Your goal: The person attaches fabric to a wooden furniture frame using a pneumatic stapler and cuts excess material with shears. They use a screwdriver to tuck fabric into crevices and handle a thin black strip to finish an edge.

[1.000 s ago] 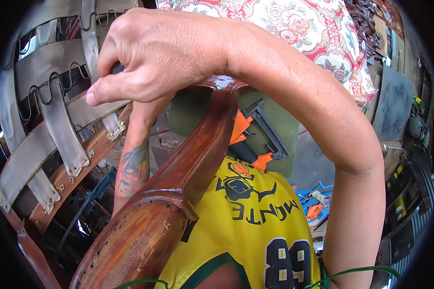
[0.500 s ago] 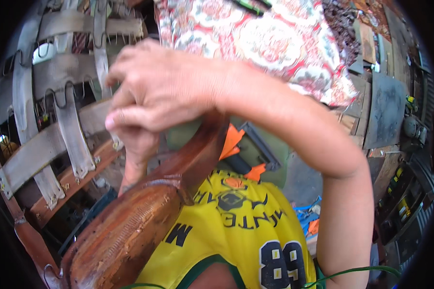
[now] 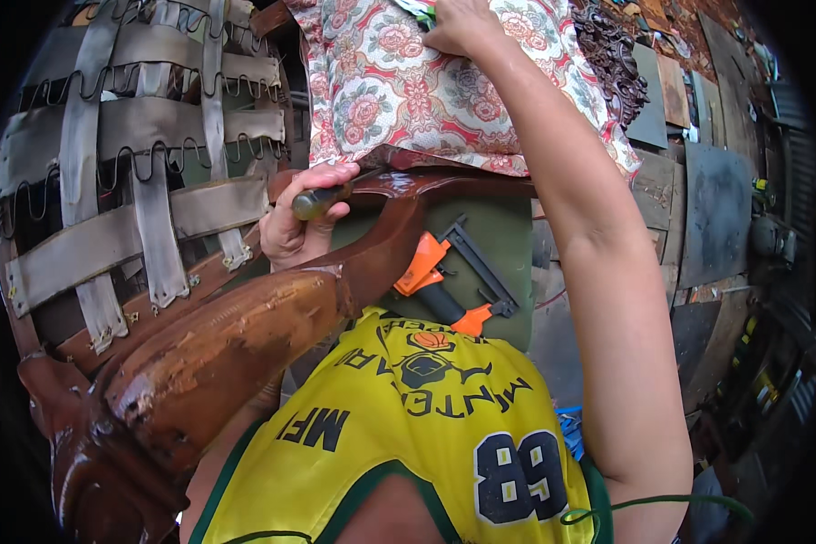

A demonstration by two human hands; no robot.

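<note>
My left hand (image 3: pixel 290 227) is closed round the amber-and-dark handle of a screwdriver (image 3: pixel 315 201), beside the curved arm of a brown wooden chair frame (image 3: pixel 390 227). The shaft points right along the frame's top rail and the edge of a floral cushion (image 3: pixel 381 100). Stretched far forward, my right hand (image 3: pixel 462 29) has its fingers closed on a tool with green-and-black handles (image 3: pixel 424 16) lying over the cushion. Most of that tool is hidden by the hand or cut off by the picture's edge.
An orange-and-black staple gun (image 3: pixel 435 281) lies on a green surface (image 3: pixel 508 245) in front of me. Woven grey webbing straps (image 3: pixel 72 245) and wire springs fill another frame on the left. Wooden boards (image 3: pixel 671 190) and a dark panel (image 3: pixel 716 208) lie on the right.
My right hand has left the spot by my left hand and reached forward to the green-handled tool on the cushion. The screwdriver in my left hand now shows.
</note>
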